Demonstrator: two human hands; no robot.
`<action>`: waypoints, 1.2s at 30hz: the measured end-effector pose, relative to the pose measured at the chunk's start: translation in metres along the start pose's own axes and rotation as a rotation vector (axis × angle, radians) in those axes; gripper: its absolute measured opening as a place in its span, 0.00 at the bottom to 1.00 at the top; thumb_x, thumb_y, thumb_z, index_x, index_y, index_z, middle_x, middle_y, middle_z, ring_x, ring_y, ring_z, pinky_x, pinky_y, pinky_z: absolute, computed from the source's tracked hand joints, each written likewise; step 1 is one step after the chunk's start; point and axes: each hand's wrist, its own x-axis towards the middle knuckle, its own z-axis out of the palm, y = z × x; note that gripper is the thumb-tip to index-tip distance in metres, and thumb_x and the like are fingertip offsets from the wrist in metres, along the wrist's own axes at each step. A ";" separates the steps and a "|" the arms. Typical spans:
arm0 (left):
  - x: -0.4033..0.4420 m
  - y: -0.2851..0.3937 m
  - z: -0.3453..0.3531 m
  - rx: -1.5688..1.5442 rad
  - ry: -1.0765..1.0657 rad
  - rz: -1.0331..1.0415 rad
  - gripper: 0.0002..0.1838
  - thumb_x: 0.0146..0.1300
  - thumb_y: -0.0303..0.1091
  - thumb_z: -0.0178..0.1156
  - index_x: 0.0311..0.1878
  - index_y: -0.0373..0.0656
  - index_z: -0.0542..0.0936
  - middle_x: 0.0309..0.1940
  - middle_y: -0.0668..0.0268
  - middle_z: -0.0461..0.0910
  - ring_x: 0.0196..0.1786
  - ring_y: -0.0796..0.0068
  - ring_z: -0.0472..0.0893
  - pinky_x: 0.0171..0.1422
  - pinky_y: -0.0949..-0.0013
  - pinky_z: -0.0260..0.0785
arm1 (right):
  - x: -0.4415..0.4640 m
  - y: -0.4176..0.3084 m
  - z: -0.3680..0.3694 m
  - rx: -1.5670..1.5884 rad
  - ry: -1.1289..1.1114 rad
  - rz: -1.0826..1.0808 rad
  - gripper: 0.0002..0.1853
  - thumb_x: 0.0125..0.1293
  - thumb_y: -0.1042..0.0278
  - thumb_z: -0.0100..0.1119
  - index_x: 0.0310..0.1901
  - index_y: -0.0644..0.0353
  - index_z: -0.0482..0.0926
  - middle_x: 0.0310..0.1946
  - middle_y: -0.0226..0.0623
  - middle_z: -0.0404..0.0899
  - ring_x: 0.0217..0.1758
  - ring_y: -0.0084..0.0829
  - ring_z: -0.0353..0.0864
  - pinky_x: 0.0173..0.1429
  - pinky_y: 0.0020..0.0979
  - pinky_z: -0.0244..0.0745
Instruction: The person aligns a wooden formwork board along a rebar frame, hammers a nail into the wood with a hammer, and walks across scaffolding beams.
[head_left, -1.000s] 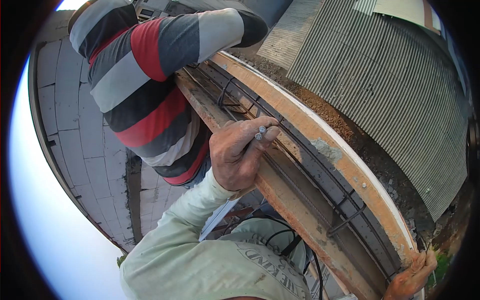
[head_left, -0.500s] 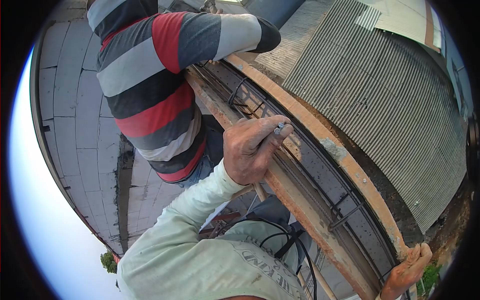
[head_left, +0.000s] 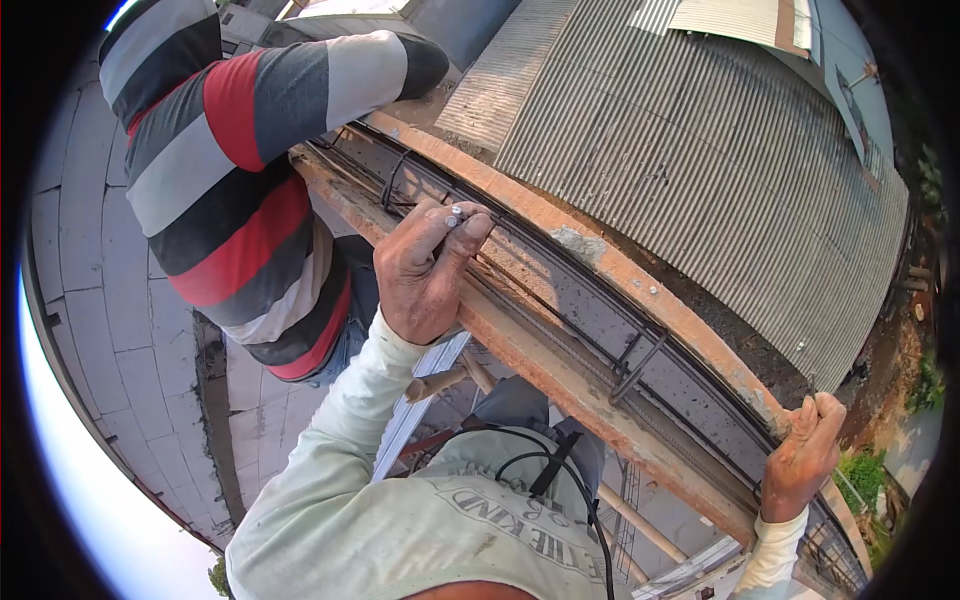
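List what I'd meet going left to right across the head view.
Co-worker's striped back → left hand with nails in its fingers → grey cement patch on the board → nearer bent steel loop → right hand.

A person in a striped shirt point(head_left: 240, 215) leans at the upper left, one arm bent outward, before a wall of pale blocks point(head_left: 135, 290). Across the upper right spreads a grey corrugated roof point(head_left: 690, 160); brown ground point(head_left: 885, 365) and green plants point(head_left: 862, 475) show at its lower right.
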 end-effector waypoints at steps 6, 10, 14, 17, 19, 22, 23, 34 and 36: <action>-0.001 -0.010 0.003 -0.032 0.098 0.086 0.09 0.66 0.31 0.63 0.41 0.34 0.83 0.28 0.61 0.80 0.31 0.69 0.79 0.37 0.70 0.70 | 0.007 -0.009 0.000 0.083 0.050 -0.104 0.05 0.75 0.76 0.47 0.45 0.69 0.69 0.33 0.48 0.73 0.28 0.40 0.77 0.34 0.34 0.74; -0.002 -0.009 0.005 0.052 0.118 0.100 0.07 0.63 0.31 0.65 0.39 0.36 0.83 0.27 0.61 0.78 0.29 0.62 0.78 0.32 0.65 0.69 | 0.007 -0.002 0.006 0.148 0.086 -0.069 0.04 0.75 0.77 0.45 0.43 0.69 0.68 0.33 0.45 0.72 0.28 0.33 0.74 0.34 0.32 0.73; -0.002 -0.012 0.008 0.090 0.140 0.159 0.07 0.62 0.33 0.66 0.38 0.39 0.83 0.26 0.62 0.79 0.28 0.60 0.80 0.32 0.63 0.70 | 0.016 -0.008 -0.005 0.297 0.042 0.090 0.08 0.78 0.71 0.42 0.45 0.67 0.69 0.29 0.42 0.72 0.29 0.30 0.75 0.37 0.32 0.75; -0.002 -0.008 0.005 0.113 0.148 0.172 0.07 0.63 0.35 0.65 0.38 0.41 0.83 0.27 0.63 0.80 0.28 0.60 0.81 0.32 0.63 0.71 | 0.033 -0.038 -0.014 0.326 0.116 -0.008 0.10 0.78 0.69 0.42 0.42 0.67 0.69 0.27 0.39 0.72 0.30 0.29 0.76 0.37 0.31 0.77; -0.003 -0.007 0.004 0.144 0.152 0.162 0.07 0.63 0.35 0.64 0.38 0.42 0.83 0.28 0.64 0.81 0.29 0.60 0.81 0.32 0.63 0.72 | 0.050 -0.059 -0.012 0.343 0.169 -0.142 0.09 0.77 0.72 0.44 0.40 0.68 0.70 0.26 0.37 0.73 0.31 0.29 0.78 0.38 0.30 0.79; -0.003 -0.010 0.007 0.088 0.203 0.203 0.08 0.61 0.34 0.66 0.38 0.39 0.83 0.28 0.61 0.82 0.29 0.61 0.82 0.32 0.63 0.73 | 0.077 -0.101 -0.004 0.408 0.103 -0.246 0.07 0.76 0.73 0.46 0.40 0.67 0.71 0.26 0.35 0.73 0.30 0.27 0.78 0.39 0.30 0.79; -0.004 -0.012 0.009 0.081 0.182 0.197 0.09 0.62 0.35 0.65 0.39 0.40 0.83 0.29 0.62 0.83 0.31 0.61 0.83 0.32 0.64 0.74 | 0.089 -0.112 0.004 0.451 0.088 -0.316 0.06 0.75 0.74 0.47 0.40 0.66 0.71 0.26 0.34 0.73 0.28 0.25 0.78 0.37 0.28 0.80; -0.007 -0.011 0.006 0.113 0.076 0.097 0.09 0.62 0.38 0.63 0.43 0.47 0.84 0.36 0.65 0.86 0.37 0.65 0.85 0.40 0.63 0.73 | 0.168 -0.293 0.097 0.962 -0.410 -0.271 0.07 0.74 0.70 0.51 0.39 0.64 0.73 0.26 0.32 0.75 0.23 0.22 0.80 0.27 0.22 0.80; -0.006 -0.014 0.008 0.113 0.071 0.072 0.08 0.61 0.36 0.63 0.42 0.47 0.84 0.36 0.65 0.86 0.37 0.65 0.85 0.40 0.63 0.72 | 0.175 -0.320 0.115 0.985 -0.459 -0.254 0.08 0.73 0.69 0.52 0.40 0.65 0.75 0.26 0.33 0.76 0.21 0.22 0.81 0.24 0.21 0.78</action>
